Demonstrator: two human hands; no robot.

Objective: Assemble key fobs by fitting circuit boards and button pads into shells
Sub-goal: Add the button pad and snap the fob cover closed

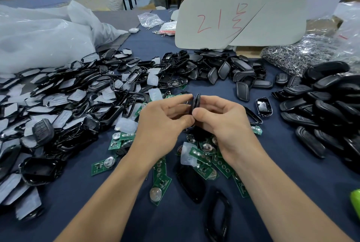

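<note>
as left grip (163,123) pinches shell (195,103), right grip (224,121) clamps.

"What's that table (81,193) carrying?"

"Dark blue cloth all over it. On the left there's a big heap of black shell frames (114,114) mixed with pale button pads (125,125). Green circuit boards (161,180) are scattered near the middle, several with coin cells."

"And the right side?"

"A stack of black shell backs (321,103), and another heap (224,66) at the far middle. Far right is a bag of key rings (296,56), and far left are crumpled white plastic bags (39,37). One black shell (191,183) and an empty frame (218,214) lie near the front edge."
</note>
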